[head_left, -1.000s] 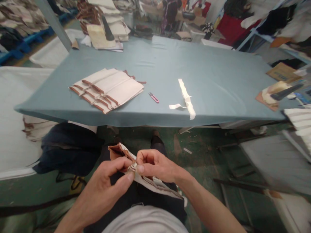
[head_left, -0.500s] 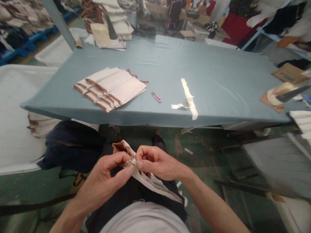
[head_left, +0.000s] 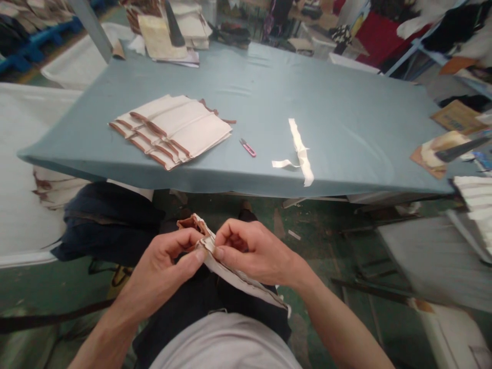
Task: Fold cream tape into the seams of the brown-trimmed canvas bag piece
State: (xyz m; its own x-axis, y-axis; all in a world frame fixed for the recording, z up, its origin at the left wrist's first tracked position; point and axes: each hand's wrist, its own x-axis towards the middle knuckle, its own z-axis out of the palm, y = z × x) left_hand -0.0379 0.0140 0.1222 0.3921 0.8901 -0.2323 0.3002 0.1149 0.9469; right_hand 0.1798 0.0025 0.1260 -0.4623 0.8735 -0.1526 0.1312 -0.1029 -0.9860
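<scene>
Over my lap I hold a folded cream fabric piece with brown edging [head_left: 246, 285]. My left hand [head_left: 169, 269] pinches its upper part between thumb and forefinger. Close beside it, my right hand [head_left: 255, 251] grips the same cloth with thumb and curled fingers. The cloth hangs down to the right below my right hand, and its brown inside shows at the upper left end. On the blue-covered table [head_left: 346, 128] lies a stack of similar cream pieces with brown edges [head_left: 172, 128]. Pink-handled thread snips [head_left: 248, 147] rest to the right of that stack.
Strips of white tape [head_left: 302, 154] lie near the table's front edge. A dark blue cloth bundle [head_left: 107, 225] sits at the left beside a white bin [head_left: 23, 195]. A cardboard piece [head_left: 459, 115] is at the table's right end. Cream fabric stacks [head_left: 188, 25] stand at the back.
The pinched cloth has shifted slightly between my fingers, and its layers below my right hand look more closed together. My view has tilted down and moved a little.
</scene>
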